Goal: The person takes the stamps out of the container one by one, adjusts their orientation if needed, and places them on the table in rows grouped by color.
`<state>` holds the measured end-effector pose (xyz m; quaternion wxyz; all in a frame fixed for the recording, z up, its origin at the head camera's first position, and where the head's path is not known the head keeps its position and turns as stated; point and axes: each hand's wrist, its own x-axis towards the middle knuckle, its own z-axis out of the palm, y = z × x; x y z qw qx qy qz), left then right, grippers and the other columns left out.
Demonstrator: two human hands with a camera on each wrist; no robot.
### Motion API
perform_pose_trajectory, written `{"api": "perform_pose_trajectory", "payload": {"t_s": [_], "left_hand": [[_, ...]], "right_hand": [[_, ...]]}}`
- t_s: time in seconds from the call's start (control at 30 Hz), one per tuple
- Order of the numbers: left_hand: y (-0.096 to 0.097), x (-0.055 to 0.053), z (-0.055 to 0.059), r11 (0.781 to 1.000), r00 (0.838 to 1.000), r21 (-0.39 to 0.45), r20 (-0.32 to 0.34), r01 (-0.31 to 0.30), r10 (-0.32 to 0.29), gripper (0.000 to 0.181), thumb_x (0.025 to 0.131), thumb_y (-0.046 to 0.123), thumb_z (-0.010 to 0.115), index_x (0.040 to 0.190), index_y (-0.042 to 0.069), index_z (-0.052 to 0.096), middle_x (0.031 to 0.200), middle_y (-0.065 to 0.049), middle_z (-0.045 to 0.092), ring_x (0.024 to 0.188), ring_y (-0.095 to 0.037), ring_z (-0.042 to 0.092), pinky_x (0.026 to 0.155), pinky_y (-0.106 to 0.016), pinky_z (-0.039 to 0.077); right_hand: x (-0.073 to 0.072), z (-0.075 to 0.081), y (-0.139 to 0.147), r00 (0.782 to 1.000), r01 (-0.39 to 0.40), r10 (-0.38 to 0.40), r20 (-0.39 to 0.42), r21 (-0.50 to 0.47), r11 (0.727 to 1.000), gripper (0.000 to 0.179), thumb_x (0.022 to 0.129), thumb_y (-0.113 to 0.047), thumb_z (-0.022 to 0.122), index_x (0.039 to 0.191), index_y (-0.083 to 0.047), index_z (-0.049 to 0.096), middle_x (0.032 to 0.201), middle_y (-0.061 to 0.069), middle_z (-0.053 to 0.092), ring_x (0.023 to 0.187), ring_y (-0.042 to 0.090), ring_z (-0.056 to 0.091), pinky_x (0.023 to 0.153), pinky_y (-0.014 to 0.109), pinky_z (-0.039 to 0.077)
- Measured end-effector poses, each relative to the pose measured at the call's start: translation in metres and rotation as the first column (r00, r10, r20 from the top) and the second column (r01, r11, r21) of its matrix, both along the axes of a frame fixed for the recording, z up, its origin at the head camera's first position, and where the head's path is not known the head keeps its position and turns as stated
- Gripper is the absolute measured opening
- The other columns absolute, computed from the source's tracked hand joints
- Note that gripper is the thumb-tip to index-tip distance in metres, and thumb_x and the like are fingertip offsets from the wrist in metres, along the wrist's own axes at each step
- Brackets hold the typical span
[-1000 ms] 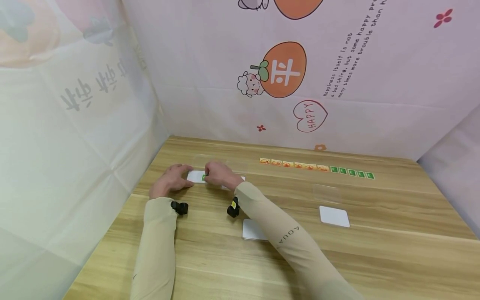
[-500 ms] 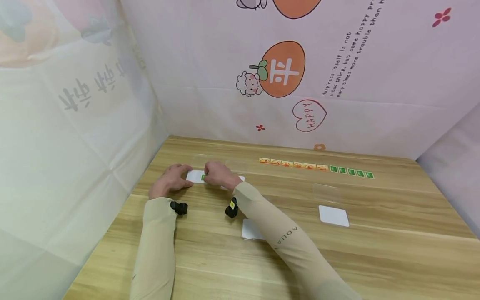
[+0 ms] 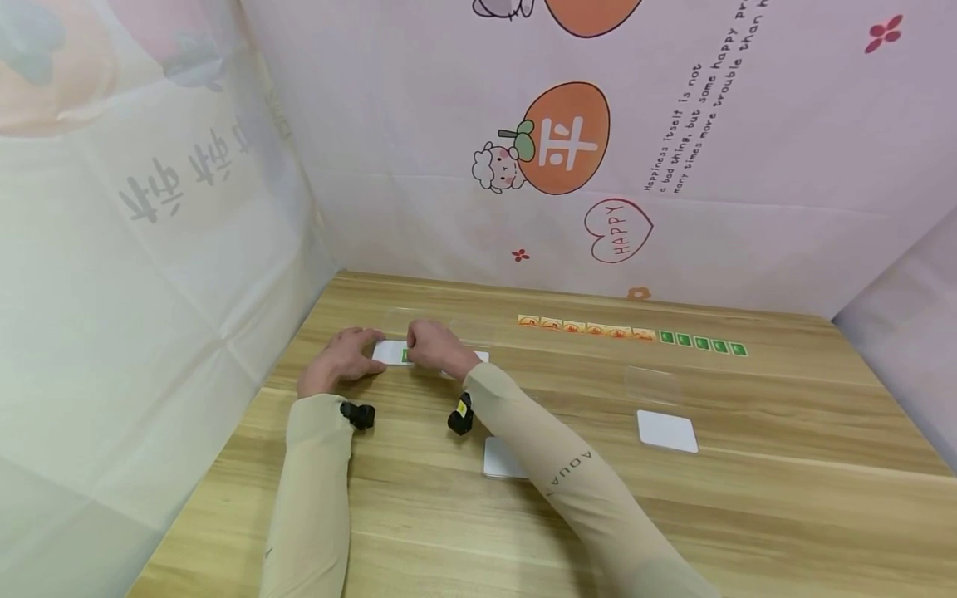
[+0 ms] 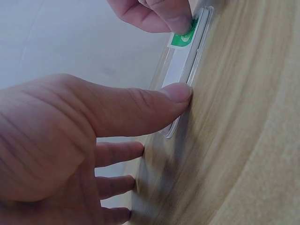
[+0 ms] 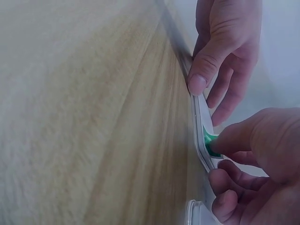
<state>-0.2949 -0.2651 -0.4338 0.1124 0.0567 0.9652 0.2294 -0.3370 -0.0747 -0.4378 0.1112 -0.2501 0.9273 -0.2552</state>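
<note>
On the wooden table's far left part lies a white card, seated on a clear plastic piece that shows as a rim in the left wrist view. My left hand holds its left end, the thumb on the near edge and the other fingers reaching past the far side. A small green sticker lies on the card's right part. My right hand, with fingers curled, has a fingertip on this sticker and covers part of it. The card's right end is hidden behind that hand in the head view.
Orange stickers and green stickers form a row at the back. Another white card lies beside my right wrist. A white stack sits nearer, partly under my right forearm. At right are a white card and a clear plate.
Both hands stay at the same card. My right hand and forearm shift only very slightly, while the sticker remains under the fingertip.
</note>
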Motion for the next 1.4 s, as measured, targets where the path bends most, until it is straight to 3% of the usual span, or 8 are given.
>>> {"api": "perform_pose_trajectory", "payload": {"t_s": [0.37, 0.8, 1.4], "left_hand": [[0.0, -0.001, -0.001, 1.0, 1.0, -0.009, -0.006, 0.001, -0.001, 0.059, 0.093, 0.029, 0.066, 0.146, 0.013, 0.045, 0.155, -0.025, 0.03, 0.141, -0.047, 0.027, 0.11, -0.065, 0.026], [0.0, -0.001, -0.003, 1.0, 1.0, -0.007, -0.01, 0.008, -0.008, 0.06, 0.093, 0.028, 0.067, 0.146, 0.014, 0.044, 0.155, -0.025, 0.03, 0.141, -0.047, 0.026, 0.11, -0.065, 0.026], [0.0, 0.0, -0.004, 1.0, 0.999, -0.004, -0.03, 0.019, -0.019, 0.06, 0.092, 0.028, 0.067, 0.146, 0.012, 0.045, 0.153, -0.027, 0.031, 0.139, -0.048, 0.03, 0.109, -0.065, 0.027]], "right_hand": [[0.002, 0.004, 0.002, 0.998, -0.001, 0.001, -0.067, -0.002, 1.0, 0.004, 0.093, -0.013, 0.061, 0.09, -0.011, 0.062, 0.084, 0.0, 0.061, 0.069, 0.012, 0.052, 0.058, 0.022, 0.04], [0.013, 0.022, 0.013, 0.993, -0.051, 0.053, -0.105, 0.023, 0.998, 0.004, 0.093, -0.014, 0.062, 0.092, -0.01, 0.063, 0.084, 0.0, 0.062, 0.07, 0.012, 0.051, 0.061, 0.022, 0.041], [0.025, 0.028, 0.037, 0.991, -0.088, 0.088, -0.105, -0.001, 0.996, 0.006, 0.093, -0.01, 0.062, 0.087, -0.012, 0.06, 0.083, 0.0, 0.06, 0.072, 0.013, 0.052, 0.062, 0.022, 0.041]]}}
